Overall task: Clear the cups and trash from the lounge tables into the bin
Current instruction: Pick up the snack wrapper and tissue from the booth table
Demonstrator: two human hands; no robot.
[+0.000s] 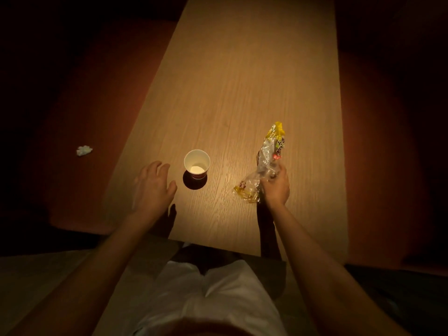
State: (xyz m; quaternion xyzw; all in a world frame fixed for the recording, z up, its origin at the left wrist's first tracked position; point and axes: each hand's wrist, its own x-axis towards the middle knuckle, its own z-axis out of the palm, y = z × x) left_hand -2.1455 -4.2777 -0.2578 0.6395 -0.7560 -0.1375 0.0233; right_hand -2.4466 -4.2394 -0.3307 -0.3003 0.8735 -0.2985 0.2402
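Head view: a lamplit wooden table point(242, 81) between dim red seats. The left hand point(152, 187) hovers spread beside a paper cup point(196, 164); the right hand point(276, 186) grips a crumpled wrapper point(266, 161) near the table's near edge.

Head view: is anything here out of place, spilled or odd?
One thing stands out: a crumpled white tissue lies off the table, on the dark red surface to its left. The paper cup stands upright, with no spill visible. The right hand grips a wrinkled plastic wrapper; the left hand is open near the cup.
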